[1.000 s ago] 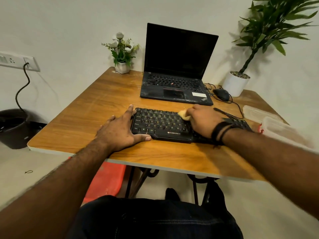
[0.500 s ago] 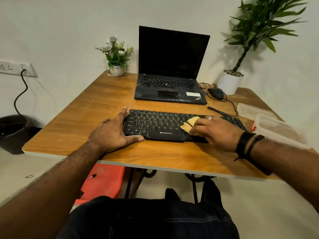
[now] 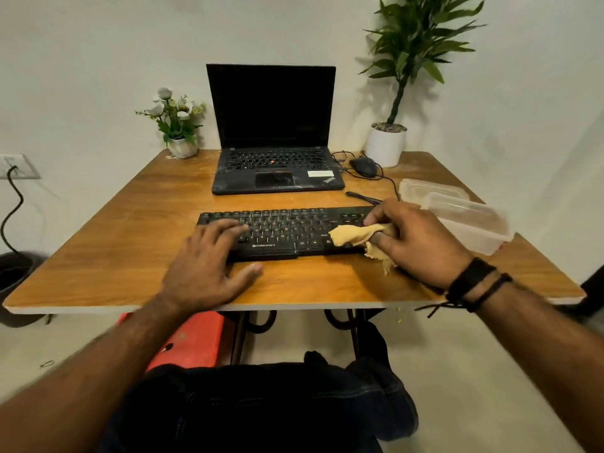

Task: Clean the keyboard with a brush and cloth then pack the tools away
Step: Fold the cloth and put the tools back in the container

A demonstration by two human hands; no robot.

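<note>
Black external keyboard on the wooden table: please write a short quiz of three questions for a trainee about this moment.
1. True or false: the left hand rests on the black external keyboard.
2. What does the right hand hold?
3. Which lies behind the keyboard's right end: (a) dark slim brush, (b) spoon?

Key: 1 true; 2 the crumpled yellow cloth; 3 a.
</note>
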